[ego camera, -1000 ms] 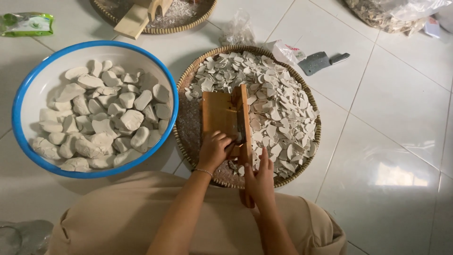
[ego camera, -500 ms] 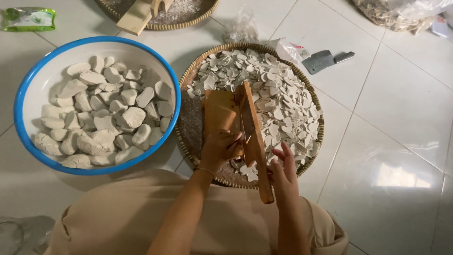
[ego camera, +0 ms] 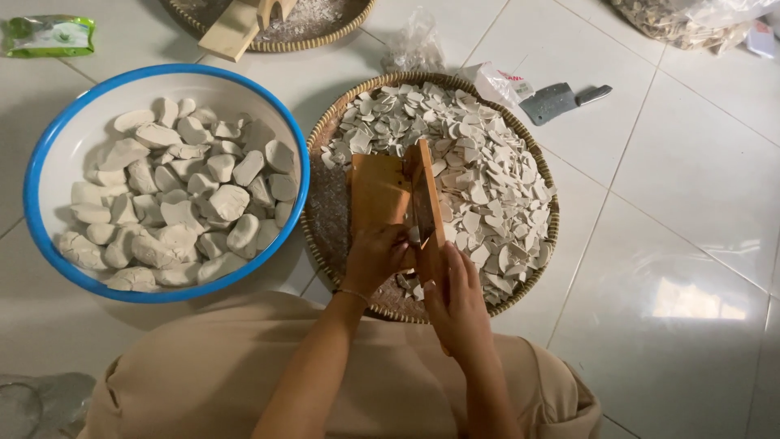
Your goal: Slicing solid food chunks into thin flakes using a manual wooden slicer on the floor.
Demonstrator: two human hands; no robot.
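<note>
Left hand (ego camera: 375, 258) gripped a lump on the slicer (ego camera: 398, 195), right hand (ego camera: 457, 302) steadied its frame; green packet (ego camera: 50, 34) top-left, white packet (ego camera: 497, 83) beside tray (ego camera: 325, 219).

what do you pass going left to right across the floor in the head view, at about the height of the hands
blue-rimmed white basin of pale chunks → left hand → wooden slicer board → right hand → pale slices → woven tray rim

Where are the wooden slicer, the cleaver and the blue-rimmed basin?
wooden slicer (ego camera: 380, 191), head view, on its flat orange board.
cleaver (ego camera: 550, 103), head view, on the grey blade.
blue-rimmed basin (ego camera: 297, 154), head view, on the blue rim at its right side.
</note>
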